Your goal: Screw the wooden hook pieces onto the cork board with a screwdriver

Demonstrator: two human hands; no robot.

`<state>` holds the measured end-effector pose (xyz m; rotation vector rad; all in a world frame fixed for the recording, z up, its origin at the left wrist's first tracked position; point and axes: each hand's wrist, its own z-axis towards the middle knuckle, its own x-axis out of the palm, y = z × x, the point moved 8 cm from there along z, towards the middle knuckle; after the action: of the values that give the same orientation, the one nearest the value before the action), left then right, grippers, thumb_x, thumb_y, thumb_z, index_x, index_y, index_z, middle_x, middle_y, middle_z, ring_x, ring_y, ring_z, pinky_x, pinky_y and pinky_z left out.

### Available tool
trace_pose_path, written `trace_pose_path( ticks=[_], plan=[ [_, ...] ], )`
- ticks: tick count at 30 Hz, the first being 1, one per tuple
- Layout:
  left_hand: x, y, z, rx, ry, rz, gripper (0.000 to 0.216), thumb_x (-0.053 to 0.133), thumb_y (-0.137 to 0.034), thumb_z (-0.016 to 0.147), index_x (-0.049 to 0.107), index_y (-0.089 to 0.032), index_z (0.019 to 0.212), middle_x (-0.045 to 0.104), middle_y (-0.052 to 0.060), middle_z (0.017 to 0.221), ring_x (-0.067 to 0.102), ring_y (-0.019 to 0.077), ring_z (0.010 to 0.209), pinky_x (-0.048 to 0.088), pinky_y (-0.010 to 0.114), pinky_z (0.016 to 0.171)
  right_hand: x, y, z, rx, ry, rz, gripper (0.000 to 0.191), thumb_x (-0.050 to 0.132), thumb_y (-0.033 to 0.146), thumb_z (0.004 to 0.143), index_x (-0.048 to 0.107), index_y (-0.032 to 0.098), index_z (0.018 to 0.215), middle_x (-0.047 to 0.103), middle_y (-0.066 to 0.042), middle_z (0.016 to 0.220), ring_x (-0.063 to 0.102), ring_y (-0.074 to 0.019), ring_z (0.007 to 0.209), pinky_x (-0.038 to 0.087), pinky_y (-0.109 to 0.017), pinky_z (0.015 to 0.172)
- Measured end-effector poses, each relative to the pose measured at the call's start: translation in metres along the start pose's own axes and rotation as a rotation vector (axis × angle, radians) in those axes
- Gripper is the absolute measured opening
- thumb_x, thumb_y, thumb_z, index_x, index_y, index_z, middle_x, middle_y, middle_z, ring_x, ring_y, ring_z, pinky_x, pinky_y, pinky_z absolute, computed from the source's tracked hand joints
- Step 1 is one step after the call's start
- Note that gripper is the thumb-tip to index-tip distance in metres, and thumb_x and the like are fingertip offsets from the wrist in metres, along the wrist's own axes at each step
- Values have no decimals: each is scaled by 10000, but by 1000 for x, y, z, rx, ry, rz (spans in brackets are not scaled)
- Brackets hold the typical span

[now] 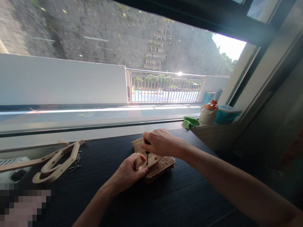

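Observation:
My right hand point(159, 142) is closed around the dark handle of a screwdriver point(147, 153), whose thin shaft points straight down. Its tip meets a light wooden piece point(153, 161) at a hole near the left end; another hole shows farther right. My left hand point(133, 168) grips that left end, thumb in front and fingers curled round it. Under the wood lies a pad of corrugated cardboard point(155, 177), torn at the edges and strewn with wood crumbs. Most of the screwdriver handle is hidden by my fingers.
Curved wooden parts point(59, 164) lie on the black table point(189, 195) at the left, beside several loose screws point(77, 162). A white-grey device point(15, 170) is behind them. On the windowsill stand a green cloth point(190, 122), an orange-topped bottle point(208, 113) and a teal box point(226, 115).

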<state>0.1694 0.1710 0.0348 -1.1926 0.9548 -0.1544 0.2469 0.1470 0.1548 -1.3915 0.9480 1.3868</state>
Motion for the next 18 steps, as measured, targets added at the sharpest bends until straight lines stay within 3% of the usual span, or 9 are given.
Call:
trace_pose_path(
  ticks=[5,12,18],
  plan=[
    [-3,-8,-5,28,-22,3,236,611,-310,682,557,-190,879,533,-35,775,487,119,701,406,220,641,-7,6,-5,-18,1,-76,286,404,360,857,611,164,881,657,-73,716,595,-187,634,279,-265,536],
    [-6,-8,-7,37,-72,34,265,652,-312,647,567,-187,865,527,-42,784,473,95,683,399,193,624,0,21,3,-176,49,-12,240,397,305,847,587,207,738,624,-16,648,520,-136,545,208,-259,498],
    [-5,-6,-7,65,-73,21,264,665,-321,635,585,-184,846,539,-36,777,471,92,667,399,191,601,11,10,9,-61,15,-68,249,404,356,844,571,193,757,592,-25,594,491,-134,518,170,-262,494]
  ],
)
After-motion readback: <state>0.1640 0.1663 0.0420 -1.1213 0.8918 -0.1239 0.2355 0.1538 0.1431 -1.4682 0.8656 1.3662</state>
